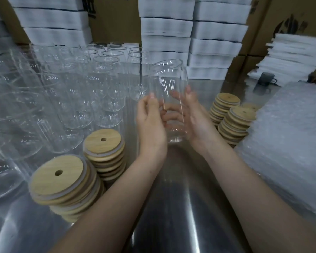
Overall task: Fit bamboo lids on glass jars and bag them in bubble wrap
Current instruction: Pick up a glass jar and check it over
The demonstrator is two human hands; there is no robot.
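Glass jar (169, 77) stands roughly upright between my two hands, its mouth uncovered. My left hand (150, 123) and right hand (193, 121) both wrap round its lower half, fingers curled behind the glass. Bamboo lid stacks (103, 143) stand beside my left wrist, more lids (235, 121) just right of my right hand, with bubble wrap (290, 143) beyond them. Empty jars (80, 79) crowd left of my left hand.

Jars (66, 84) left, bubble wrap (288, 136) right — lid stacks (104, 152) between, on the table (181, 189).
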